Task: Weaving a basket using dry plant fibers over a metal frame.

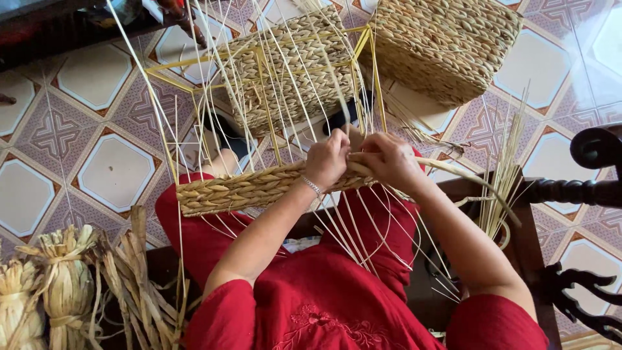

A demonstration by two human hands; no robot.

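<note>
Both hands are working at the top edge of a half-woven basket (259, 129) that is resting across the person's red-clad lap, tipped away toward the floor. The left hand (326, 159) is closing its fingers round the plaited rim band (240, 189); the right hand (387, 159) is pinching a thick straw strand (466, 178) right beside it, the two hands nearly touching. Judging by what is showing, the work is sitting somewhere in the middle: the basket's base and lower wall are already filled in with braided fibre on a yellow frame (207, 59), and one woven band is running along the near side, but many thin pale stakes (363, 240) are standing bare between those two parts and are trailing loose over the lap, so much of the wall looks left to weave. A finished basket (447, 45) of the same weave is lying just beyond, upper right. Bundles of dried fibre (61, 285) are standing at lower left, and more loose stalks (505, 168) at right. The floor (97, 149) is glossy patterned tile, white octagons among purplish motifs. Dark carved wooden furniture (583, 194) is edging the right side.
</note>
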